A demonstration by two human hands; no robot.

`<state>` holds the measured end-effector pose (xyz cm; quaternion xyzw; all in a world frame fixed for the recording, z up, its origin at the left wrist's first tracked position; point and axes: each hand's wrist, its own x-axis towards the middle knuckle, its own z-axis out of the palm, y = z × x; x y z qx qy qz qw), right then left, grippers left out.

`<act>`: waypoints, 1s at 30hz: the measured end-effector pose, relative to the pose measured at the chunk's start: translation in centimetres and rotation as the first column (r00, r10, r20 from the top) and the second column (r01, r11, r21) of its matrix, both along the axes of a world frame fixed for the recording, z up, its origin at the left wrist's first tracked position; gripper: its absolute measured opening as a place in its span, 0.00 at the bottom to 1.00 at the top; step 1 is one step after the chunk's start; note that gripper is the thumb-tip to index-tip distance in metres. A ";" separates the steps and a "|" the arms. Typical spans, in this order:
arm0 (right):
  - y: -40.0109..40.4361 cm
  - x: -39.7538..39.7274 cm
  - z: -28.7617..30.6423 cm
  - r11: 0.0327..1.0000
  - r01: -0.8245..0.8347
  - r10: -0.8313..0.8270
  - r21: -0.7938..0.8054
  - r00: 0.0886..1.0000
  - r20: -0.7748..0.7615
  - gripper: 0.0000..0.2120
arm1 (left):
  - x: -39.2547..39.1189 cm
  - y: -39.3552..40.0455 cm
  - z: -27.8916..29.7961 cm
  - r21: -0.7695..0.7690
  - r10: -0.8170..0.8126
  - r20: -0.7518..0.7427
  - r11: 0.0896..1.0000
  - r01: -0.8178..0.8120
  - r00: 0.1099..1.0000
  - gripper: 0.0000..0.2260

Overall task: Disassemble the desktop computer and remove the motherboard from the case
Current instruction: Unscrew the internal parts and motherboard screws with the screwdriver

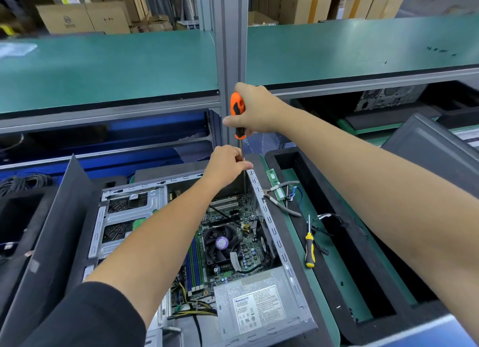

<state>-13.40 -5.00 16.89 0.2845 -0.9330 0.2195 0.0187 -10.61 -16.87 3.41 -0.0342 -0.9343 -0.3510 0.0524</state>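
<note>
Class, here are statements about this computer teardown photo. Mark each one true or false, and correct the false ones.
1. The right hand grips an orange screwdriver. True.
2. The left hand rests on the power supply. False: it pinches the screwdriver's shaft above the case.
3. A yellow-handled screwdriver lies to the right of the case. True.
4. The CPU fan has already been taken out. False: it sits on the motherboard.
</note>
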 end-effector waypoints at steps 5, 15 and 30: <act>-0.1 -0.1 -0.3 0.999 0.027 -0.027 -0.035 0.999 -0.023 0.16 | 0.0 0.0 -0.2 0.006 -0.031 0.002 0.999 0.031 1.000 0.12; 0.1 0.0 1.0 0.995 0.023 -0.028 -0.094 0.999 -0.043 0.15 | 0.6 -0.5 -0.5 0.050 -0.064 0.008 0.997 0.064 0.998 0.09; 0.4 1.2 3.4 0.971 0.081 -0.089 -0.224 0.996 -0.028 0.13 | 5.7 -4.1 -4.1 -0.235 -0.145 0.252 0.950 0.206 0.957 0.17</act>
